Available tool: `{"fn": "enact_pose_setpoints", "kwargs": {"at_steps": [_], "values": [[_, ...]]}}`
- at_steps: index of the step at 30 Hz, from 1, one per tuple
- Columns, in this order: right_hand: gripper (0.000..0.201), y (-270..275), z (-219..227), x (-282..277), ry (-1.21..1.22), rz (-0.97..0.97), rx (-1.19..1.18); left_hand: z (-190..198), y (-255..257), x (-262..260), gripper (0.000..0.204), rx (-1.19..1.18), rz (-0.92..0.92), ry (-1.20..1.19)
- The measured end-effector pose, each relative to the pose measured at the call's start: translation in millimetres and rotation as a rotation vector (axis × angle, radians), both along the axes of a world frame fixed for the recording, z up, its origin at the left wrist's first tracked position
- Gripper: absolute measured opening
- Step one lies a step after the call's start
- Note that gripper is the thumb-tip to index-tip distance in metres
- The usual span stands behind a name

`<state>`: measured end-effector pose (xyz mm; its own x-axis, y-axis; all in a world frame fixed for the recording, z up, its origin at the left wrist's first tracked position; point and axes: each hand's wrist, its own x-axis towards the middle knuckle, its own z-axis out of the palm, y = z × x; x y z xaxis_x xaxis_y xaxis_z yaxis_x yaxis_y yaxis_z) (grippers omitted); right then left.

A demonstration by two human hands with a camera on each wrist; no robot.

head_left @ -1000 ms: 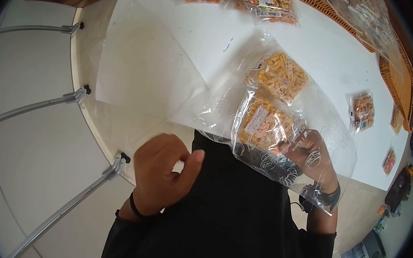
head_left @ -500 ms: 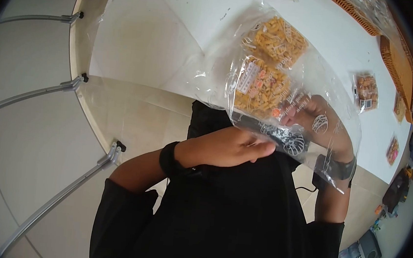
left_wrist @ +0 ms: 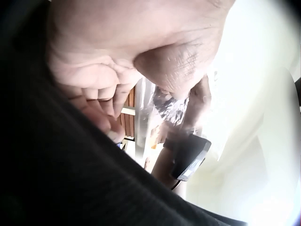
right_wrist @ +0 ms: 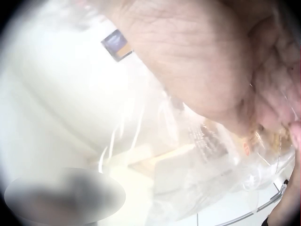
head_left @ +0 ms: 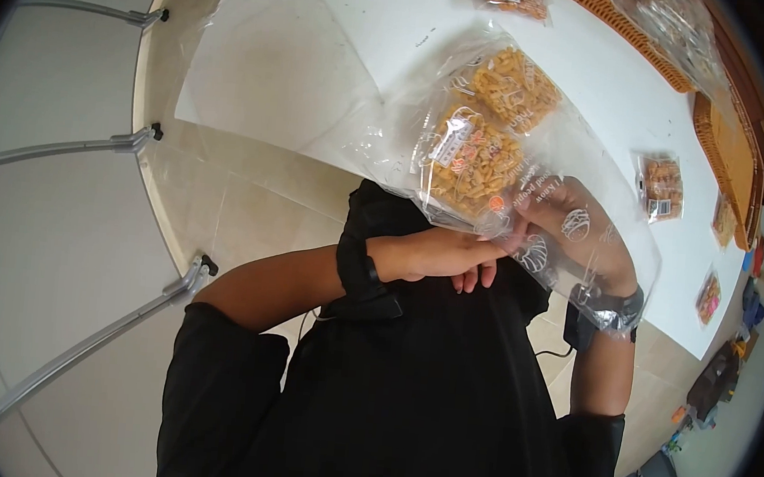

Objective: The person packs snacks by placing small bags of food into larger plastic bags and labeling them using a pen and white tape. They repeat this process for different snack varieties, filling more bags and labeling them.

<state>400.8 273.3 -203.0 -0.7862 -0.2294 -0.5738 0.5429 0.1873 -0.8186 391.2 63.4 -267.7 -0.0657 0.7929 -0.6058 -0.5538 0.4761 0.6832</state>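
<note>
A large clear plastic bag with white printed drawings spans the table's near edge. Two snack packets lie within it: the nearer packet has a white label, and the farther packet shows yellow crunchy pieces. Through the printed film I see my right hand, its bent fingers gripping the nearer packet's lower right corner. My left hand reaches across from the left and pinches the bag's near edge, thumb on top and fingers curled below. Both hands almost meet there. In the left wrist view, plastic shows beside the left thumb.
More packets, among them one packet, lie on the white table to the right and at the back. A wicker tray stands at the right, with another wicker edge behind. A clear sheet covers the table's left part.
My left hand has swung from the far left to the bag's near edge and now pinches it. The right hand keeps its grip through the film, and the nearer packet sits slightly farther up and left.
</note>
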Motion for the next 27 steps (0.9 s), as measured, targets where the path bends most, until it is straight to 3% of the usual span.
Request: {"fn": "enact_pose_setpoints", "kwargs": {"at_steps": [4,7,10,15,18,27], "values": [[0.037,-7,3,8,-0.05,-0.128,-0.049,-5,2,8,0.056,0.013,0.114,0.011],[0.036,-6,9,4,0.039,0.014,-0.025,-4,2,7,0.053,0.032,0.109,-0.011],[0.033,-22,31,3,-0.032,0.069,0.235,-14,-1,6,0.049,0.084,0.065,0.016],[0.025,-30,23,-9,-0.019,0.117,0.061,-19,-5,0,0.055,0.22,0.034,0.052],[0.023,-37,15,-15,-0.04,0.088,0.025,-9,-6,-10,0.04,0.172,-0.056,0.032],[0.021,-41,5,-22,-0.048,0.008,-0.049,-6,-12,-20,0.034,0.229,-0.126,0.123]]}}
